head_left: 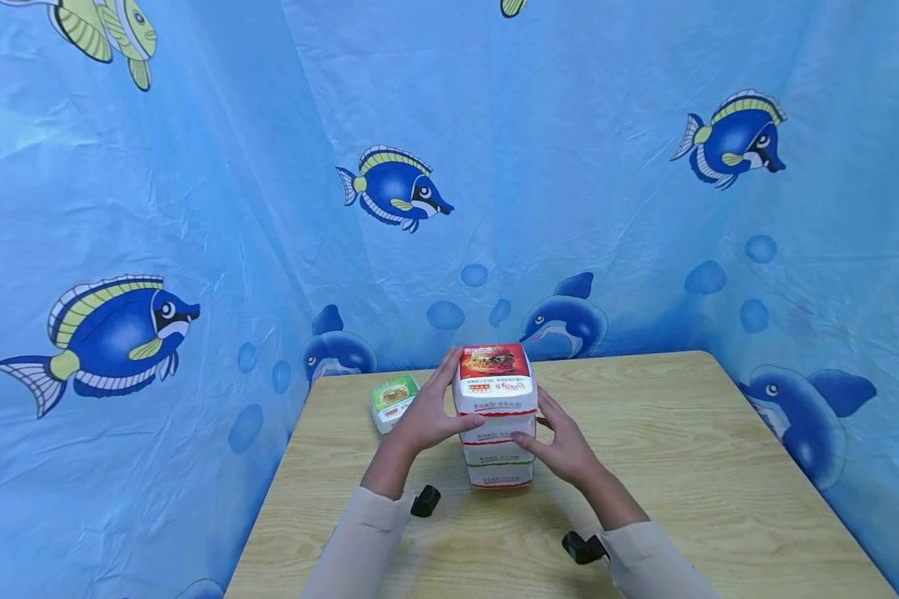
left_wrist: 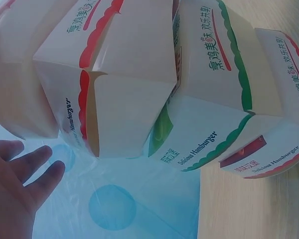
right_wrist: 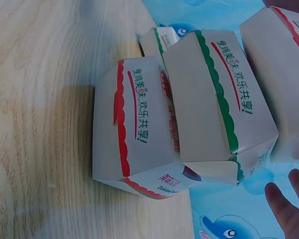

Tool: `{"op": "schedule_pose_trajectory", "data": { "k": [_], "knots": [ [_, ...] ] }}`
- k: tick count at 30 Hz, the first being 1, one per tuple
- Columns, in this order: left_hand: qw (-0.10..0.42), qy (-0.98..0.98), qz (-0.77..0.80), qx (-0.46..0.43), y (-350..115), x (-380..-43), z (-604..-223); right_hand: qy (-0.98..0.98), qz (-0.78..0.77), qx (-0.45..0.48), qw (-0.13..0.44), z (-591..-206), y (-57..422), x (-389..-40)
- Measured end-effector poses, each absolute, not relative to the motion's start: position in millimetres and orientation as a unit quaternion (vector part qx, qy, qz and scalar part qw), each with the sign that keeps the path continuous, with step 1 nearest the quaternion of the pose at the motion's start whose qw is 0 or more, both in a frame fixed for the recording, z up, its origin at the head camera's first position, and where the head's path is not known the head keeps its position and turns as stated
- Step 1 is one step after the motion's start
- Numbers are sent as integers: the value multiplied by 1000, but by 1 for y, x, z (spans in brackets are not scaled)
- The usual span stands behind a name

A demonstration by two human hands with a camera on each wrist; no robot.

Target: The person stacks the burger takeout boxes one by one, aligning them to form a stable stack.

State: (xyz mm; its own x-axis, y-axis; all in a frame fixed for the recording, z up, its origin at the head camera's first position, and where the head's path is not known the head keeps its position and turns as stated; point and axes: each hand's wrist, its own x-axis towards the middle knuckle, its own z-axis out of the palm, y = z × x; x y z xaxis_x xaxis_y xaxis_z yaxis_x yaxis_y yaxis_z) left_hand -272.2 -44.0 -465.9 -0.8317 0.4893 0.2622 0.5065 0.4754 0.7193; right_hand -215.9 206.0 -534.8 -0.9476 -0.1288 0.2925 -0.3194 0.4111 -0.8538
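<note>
Several white hamburger boxes stand in a stack, with a red-lidded hamburger box [head_left: 496, 391] uppermost. My left hand [head_left: 424, 418] holds this box at its left side, thumb across the lower front and fingers along the far side. Lower down on the right, my right hand [head_left: 567, 447] grips the box beneath it [head_left: 499, 428], its thumb on the front face. A green-edged box [left_wrist: 209, 107] comes under those two, slightly askew. At the bottom, a red-edged box [right_wrist: 139, 119] rests on the table. Some fingers of both hands are spread apart from the cardboard in the wrist views.
A separate hamburger box with a green lid [head_left: 394, 401] lies on the wooden table [head_left: 644, 416], behind and left of the stack. Past the table's far edge hangs a blue curtain [head_left: 494, 208] printed with fish and dolphins.
</note>
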Motion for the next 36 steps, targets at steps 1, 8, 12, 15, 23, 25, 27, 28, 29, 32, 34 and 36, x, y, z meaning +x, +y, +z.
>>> {"op": "schedule_pose_trajectory", "data": {
  "k": [1,8,12,15,23,25,27,28,29,32,34,36],
  "knots": [
    [9,-857,-424,-292,-44,-272,-466,-835,526,134,90,-535,206,-216],
    [4,-856,-425,-294,-45,-270,-465,-837,526,122,89,-535,205,-215],
    [5,-857,-422,-296,-45,-268,-464,-832,537,109,90,-535,205,-215],
    [6,-859,-418,-295,-45,-268,-463,-828,543,105,94,-534,205,-215],
    [3,-860,-415,-295,-46,-267,-464,-829,543,99,91,-531,205,-214],
    [3,-860,-415,-296,-46,-268,-465,-830,541,102,94,-530,205,-214],
    [5,-859,-418,-297,-46,-268,-464,-829,542,101,96,-530,205,-215],
    [4,-858,-418,-297,-46,-267,-464,-828,542,101,96,-531,205,-215],
    [4,-858,-419,-297,-46,-267,-465,-829,542,101,95,-531,205,-215],
    [4,-857,-420,-297,-46,-266,-465,-828,545,98,91,-532,205,-215],
    [4,-858,-420,-297,-46,-266,-466,-827,546,99,88,-532,205,-215],
    [6,-858,-420,-296,-46,-266,-467,-825,549,100,88,-531,205,-214]
  ]
}}
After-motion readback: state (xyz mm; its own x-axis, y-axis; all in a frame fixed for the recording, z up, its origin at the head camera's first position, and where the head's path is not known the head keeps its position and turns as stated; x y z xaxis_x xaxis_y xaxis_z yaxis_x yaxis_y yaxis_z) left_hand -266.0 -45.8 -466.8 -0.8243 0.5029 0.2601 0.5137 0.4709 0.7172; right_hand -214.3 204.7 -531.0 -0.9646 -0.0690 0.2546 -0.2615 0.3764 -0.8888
